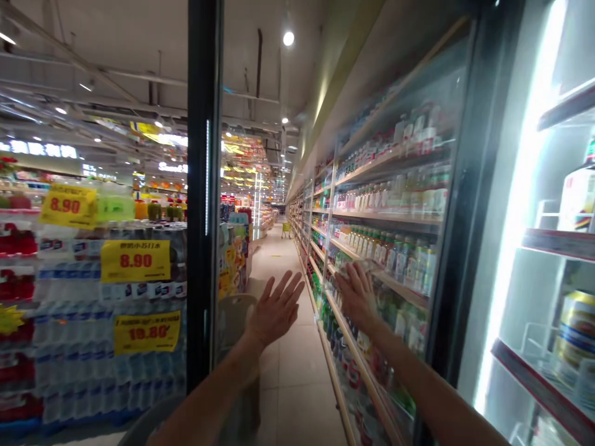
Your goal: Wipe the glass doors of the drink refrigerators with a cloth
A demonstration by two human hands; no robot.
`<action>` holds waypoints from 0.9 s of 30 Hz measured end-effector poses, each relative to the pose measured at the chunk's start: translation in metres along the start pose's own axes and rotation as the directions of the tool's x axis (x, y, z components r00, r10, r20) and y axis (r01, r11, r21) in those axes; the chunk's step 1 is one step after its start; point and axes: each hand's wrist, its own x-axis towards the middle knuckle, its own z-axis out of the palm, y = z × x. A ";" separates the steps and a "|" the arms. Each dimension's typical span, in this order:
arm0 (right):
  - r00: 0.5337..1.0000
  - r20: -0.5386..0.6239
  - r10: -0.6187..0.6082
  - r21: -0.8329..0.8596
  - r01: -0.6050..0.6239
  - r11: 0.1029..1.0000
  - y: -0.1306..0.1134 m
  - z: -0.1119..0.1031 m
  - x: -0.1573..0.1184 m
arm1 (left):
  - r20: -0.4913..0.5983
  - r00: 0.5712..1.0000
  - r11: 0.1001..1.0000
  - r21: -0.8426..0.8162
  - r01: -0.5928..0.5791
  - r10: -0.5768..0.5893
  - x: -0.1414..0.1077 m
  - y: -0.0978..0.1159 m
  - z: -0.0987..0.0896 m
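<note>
My left hand (276, 308) lies flat with its fingers spread, seemingly against the glass of an opened cooler door (204, 186); nothing is in it. To its right, my right hand (357, 296) is also raised to the glass, fingers close together. A thin pale cloth (374, 266) shows by its fingertips, apparently pressed under them; blur hides its edges. Through the pane, or mirrored in it, run shelves of bottles (372, 238). The dark door frame stands upright on both sides of my hands.
At the right, a lit cooler shelf (543, 378) holds a gold-and-blue can (576, 331). Stacked packs of bottled water (109, 347) with a yellow price sign (136, 261) stand at the left. A tiled aisle floor (283, 266) recedes toward a yellow-green cart (286, 230).
</note>
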 end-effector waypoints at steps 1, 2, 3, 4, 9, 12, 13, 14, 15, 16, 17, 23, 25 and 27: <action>0.999 -0.031 0.037 -0.014 -0.037 0.999 0.016 -0.005 0.006 | 0.002 1.000 1.000 -0.004 0.003 -0.003 0.000 0.000 0.001; 0.988 -0.097 0.122 -0.033 -0.126 0.991 0.035 -0.011 0.012 | 0.003 1.000 1.000 -0.007 0.007 -0.007 0.000 0.000 0.001; 0.942 -0.211 0.261 -0.041 -0.275 0.961 0.053 -0.017 0.018 | 0.003 1.000 1.000 -0.010 0.011 -0.011 0.000 0.000 0.002; 0.900 -0.285 0.331 -0.036 -0.355 0.934 0.067 -0.021 0.023 | 0.002 1.000 1.000 -0.014 0.014 -0.014 0.000 0.001 0.003; 0.899 -0.284 0.333 -0.001 -0.347 0.938 0.029 -0.014 0.018 | -0.003 1.000 0.999 -0.023 0.022 -0.022 0.000 0.002 0.006; 0.997 -0.030 -0.071 0.080 0.074 0.994 -0.023 0.000 -0.001 | 0.000 1.000 1.000 -0.025 0.018 -0.018 0.000 0.001 0.006; 0.986 0.016 -0.163 0.090 0.161 0.983 -0.028 0.001 -0.006 | 0.002 1.000 1.000 -0.027 0.016 -0.016 0.001 0.001 0.006; 0.982 0.027 -0.186 0.072 0.184 0.980 -0.024 -0.001 -0.010 | 0.004 1.000 1.000 -0.028 0.013 -0.013 0.001 0.000 0.005; 0.992 0.005 -0.127 0.028 0.127 0.992 -0.013 -0.004 -0.011 | 0.005 1.000 1.000 -0.029 0.011 -0.011 0.001 0.000 0.005; 0.999 -0.039 -0.014 -0.020 0.013 1.000 0.004 -0.009 -0.011 | 0.003 1.000 1.000 -0.030 0.008 -0.008 0.001 0.000 0.004; 0.987 -0.098 0.126 -0.055 -0.131 0.990 0.023 -0.014 -0.009 | -0.005 1.000 0.999 -0.031 0.005 -0.006 0.001 0.000 0.004; 0.871 -0.235 0.432 -0.028 -0.450 0.893 0.026 -0.015 0.001 | -0.024 1.000 1.000 -0.014 0.008 -0.009 0.001 0.001 0.005; 0.980 -0.076 0.186 -0.018 -0.188 0.982 -0.012 -0.005 -0.004 | -0.012 1.000 1.000 -0.010 0.011 -0.011 0.001 0.000 0.005; 0.996 0.043 -0.073 0.022 0.072 0.997 -0.033 0.000 -0.010 | -0.004 1.000 1.000 -0.010 0.008 -0.008 0.001 -0.001 0.004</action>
